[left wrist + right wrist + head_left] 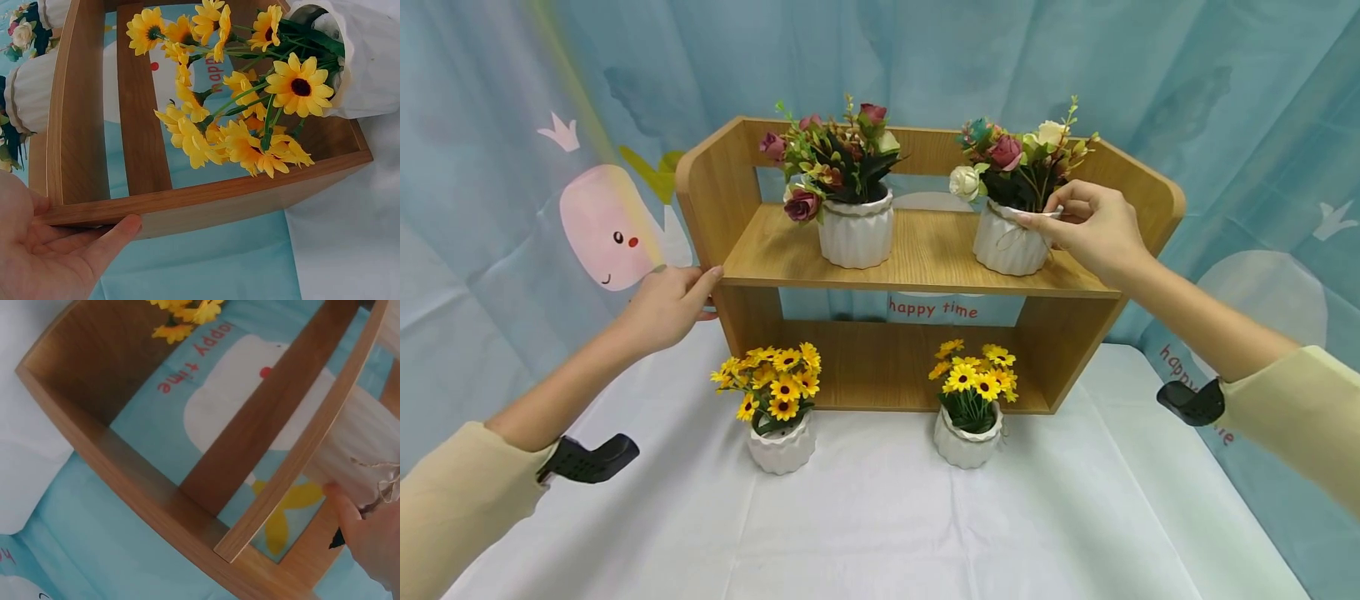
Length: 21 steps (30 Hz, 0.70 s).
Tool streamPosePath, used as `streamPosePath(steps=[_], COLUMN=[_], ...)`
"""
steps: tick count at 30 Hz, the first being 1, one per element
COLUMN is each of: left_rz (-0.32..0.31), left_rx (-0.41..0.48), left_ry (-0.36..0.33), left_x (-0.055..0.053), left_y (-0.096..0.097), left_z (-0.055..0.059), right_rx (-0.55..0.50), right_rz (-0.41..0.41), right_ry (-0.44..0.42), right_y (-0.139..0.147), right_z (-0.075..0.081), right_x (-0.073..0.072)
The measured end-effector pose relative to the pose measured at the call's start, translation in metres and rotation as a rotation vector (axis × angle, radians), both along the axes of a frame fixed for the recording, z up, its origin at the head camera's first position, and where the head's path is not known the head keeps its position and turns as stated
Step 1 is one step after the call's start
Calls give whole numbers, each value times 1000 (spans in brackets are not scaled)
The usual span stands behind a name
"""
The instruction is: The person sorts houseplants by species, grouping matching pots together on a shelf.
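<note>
A two-tier wooden shelf [887, 283] stands on the white cloth. My left hand [673, 304] grips its left side at the height of the middle board, thumb on the front edge; the left wrist view shows the fingers [119, 236] against the side panel. On the upper tier at the right is a white ribbed pot of artificial roses [1011, 242] with a twine bow. My right hand [1093, 225] pinches this pot near its rim, thumb in front. A second white pot of roses [856, 233] sits left of it, apart from both hands.
Two white pots of yellow sunflowers, one at left [782, 446] and one at right [967, 442], stand on the cloth before the lower tier. A blue printed curtain [925, 50] hangs behind. White cloth [865, 533] covers the table in front.
</note>
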State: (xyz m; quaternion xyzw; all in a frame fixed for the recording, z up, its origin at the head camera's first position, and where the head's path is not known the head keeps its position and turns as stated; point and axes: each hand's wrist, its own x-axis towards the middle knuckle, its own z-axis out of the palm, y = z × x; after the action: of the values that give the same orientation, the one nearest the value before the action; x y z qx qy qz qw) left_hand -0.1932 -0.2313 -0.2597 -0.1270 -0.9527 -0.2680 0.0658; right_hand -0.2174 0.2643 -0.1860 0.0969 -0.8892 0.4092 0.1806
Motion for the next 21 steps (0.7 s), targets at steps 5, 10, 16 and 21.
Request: streamPosePath(steps=[5, 10, 16, 21], left_rz=[2, 4, 5, 3], left_rx=[7, 11, 10, 8], left_ry=[-1, -6, -14, 3], left_x=[1, 1, 0, 0], left_y=[1, 1, 1, 2], left_z=[1, 1, 1, 1], right_rx=[12, 53, -16, -43], right_rz=[-1, -24, 10, 20], right_ry=[-42, -93, -150, -148], right_y=[1, 5, 14, 19], right_z=[5, 15, 25, 30], right_x=[3, 6, 14, 21])
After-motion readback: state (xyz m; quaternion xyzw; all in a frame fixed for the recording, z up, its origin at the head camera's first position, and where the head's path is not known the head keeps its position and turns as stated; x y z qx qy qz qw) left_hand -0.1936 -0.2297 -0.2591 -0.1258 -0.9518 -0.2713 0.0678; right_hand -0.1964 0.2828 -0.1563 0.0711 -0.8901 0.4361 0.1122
